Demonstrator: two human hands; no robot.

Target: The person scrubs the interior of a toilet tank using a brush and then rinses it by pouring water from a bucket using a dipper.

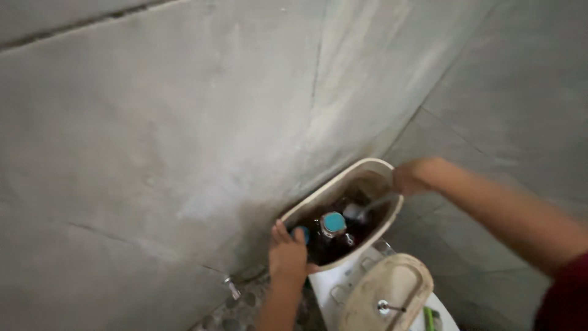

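Toilet cistern [367,178], cream-coloured and open at the top, sits against the grey tiled wall [153,141] just right of the middle of the view, tilted in the frame. Going left to right: a small metal valve [231,288] sticks out of the wall low down, above a pebble-patterned floor [236,312]. Next comes the left hand [288,254], which grips the near left end of the cistern rim, fingers hooked over the edge and thumb on the outer wall. Just beside those fingers, inside the dark, stained tank, stands a blue cap [302,233], then a larger blue-topped flush valve [333,224] in the middle and a grey fitting [353,212] with a thin arm running toward the right. Below the tank, the cistern lid [386,294] lies upside down on the toilet, a metal button stem at its centre. The right hand [409,178] clasps the far right end of the rim, closed around it; its fingertips are hidden.
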